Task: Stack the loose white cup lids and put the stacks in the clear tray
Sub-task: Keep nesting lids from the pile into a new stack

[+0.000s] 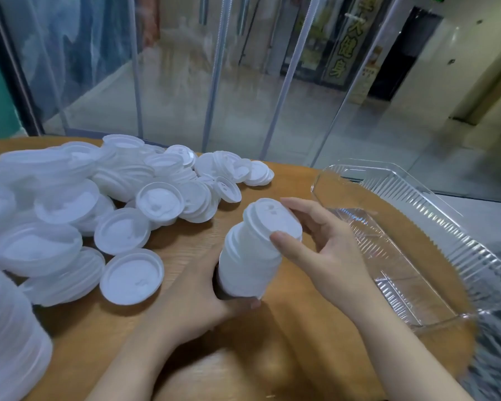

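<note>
Both hands grasp the stack (252,256): left hand (197,299) at its base, right hand (324,250) at its top. Tilted, its lids may slip apart before reaching the tray (434,204).

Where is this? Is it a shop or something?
Probably a drink shop or cafe, though I can't be sure. A big pile of white cup lids covers the wooden table, clear plastic strip curtains hang at the doorway, and a hallway with a yellow sign lies beyond.

white lids (122,231), clear ribbed tray (434,215)
</note>
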The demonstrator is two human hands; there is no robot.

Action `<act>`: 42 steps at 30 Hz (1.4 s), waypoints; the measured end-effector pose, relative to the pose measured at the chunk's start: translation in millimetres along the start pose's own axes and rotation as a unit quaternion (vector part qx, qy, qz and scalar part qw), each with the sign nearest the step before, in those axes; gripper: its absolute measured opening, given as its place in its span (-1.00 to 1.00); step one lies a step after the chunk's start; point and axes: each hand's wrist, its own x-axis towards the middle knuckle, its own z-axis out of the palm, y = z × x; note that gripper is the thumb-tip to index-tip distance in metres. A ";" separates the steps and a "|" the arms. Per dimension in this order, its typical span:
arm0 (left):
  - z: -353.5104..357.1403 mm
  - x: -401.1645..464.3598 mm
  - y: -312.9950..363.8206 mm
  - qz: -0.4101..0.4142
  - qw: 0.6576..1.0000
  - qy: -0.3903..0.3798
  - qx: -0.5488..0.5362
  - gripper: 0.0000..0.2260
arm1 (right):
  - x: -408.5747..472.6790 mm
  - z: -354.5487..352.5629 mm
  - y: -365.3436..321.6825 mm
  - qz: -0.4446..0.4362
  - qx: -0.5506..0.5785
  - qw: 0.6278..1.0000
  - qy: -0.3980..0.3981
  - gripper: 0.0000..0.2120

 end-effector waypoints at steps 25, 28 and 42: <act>-0.4 1.1 -9.3 0.022 0.999 0.013 0.027 -0.31 | -10.9 13.2 10.4 -0.017 -0.071 0.996 -0.054 -0.52; -0.2 2.0 -8.2 0.024 0.999 0.012 0.030 -0.30 | -11.3 12.3 9.8 -0.014 -0.083 0.995 -0.057 -0.51; -1.2 0.7 -4.7 0.034 0.999 0.016 0.038 -0.36 | -15.5 13.8 14.5 0.027 -0.071 0.996 -0.037 -0.38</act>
